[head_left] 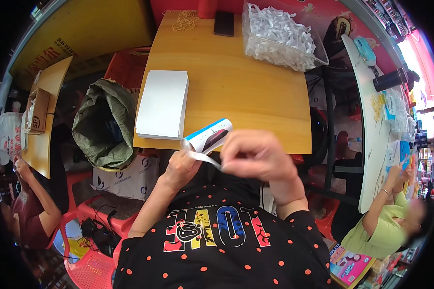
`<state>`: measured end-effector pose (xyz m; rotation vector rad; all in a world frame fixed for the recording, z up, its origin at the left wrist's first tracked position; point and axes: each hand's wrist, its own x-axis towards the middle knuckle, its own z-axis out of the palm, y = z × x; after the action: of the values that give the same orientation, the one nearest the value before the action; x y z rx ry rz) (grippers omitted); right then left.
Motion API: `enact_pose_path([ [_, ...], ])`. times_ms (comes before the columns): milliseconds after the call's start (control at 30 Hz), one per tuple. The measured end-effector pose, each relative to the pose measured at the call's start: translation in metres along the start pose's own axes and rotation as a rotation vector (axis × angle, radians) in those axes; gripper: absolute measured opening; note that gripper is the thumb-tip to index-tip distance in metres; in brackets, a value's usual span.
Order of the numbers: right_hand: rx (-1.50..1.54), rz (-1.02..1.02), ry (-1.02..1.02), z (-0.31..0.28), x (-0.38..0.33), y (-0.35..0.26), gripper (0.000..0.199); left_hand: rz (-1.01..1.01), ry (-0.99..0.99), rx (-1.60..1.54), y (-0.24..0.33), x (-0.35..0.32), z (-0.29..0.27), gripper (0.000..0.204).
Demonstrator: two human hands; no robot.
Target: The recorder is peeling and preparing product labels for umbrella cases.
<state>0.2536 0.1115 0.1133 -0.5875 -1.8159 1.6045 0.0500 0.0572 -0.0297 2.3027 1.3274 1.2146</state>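
Note:
My left hand (180,169) is wrapped round the lower end of a rolled-up printed sheet (208,136), white with a blue edge and a dark picture. The roll is tilted, its far end pointing up and to the right, above the table's near edge. Between the thumb and fingers of my right hand (264,155) is the end of a narrow white strip (206,159), which runs across to the roll beside my left hand. Slight motion blur softens the right hand. A stack of white sheets (162,105) lies at the table's left, close to the roll.
On the wooden table (222,72) stand a clear bin (323,60) of white strips, a dark phone (223,24) and tan rubber bands (184,20). A green sack (103,130) gapes at the left. People sit at side tables left and right.

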Motion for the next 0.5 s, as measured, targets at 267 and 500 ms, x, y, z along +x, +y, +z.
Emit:
enact_pose_path([
  [267,-0.506,-0.246,1.01,-0.193,0.108,0.015,0.023,-0.747,0.161,-1.087,0.026,0.02,-0.02,0.021],
  [500,-1.278,-0.409,0.972,-0.162,0.099,0.051,0.008,-0.959,0.379,-1.382,0.011,0.017,-0.031,0.024],
])
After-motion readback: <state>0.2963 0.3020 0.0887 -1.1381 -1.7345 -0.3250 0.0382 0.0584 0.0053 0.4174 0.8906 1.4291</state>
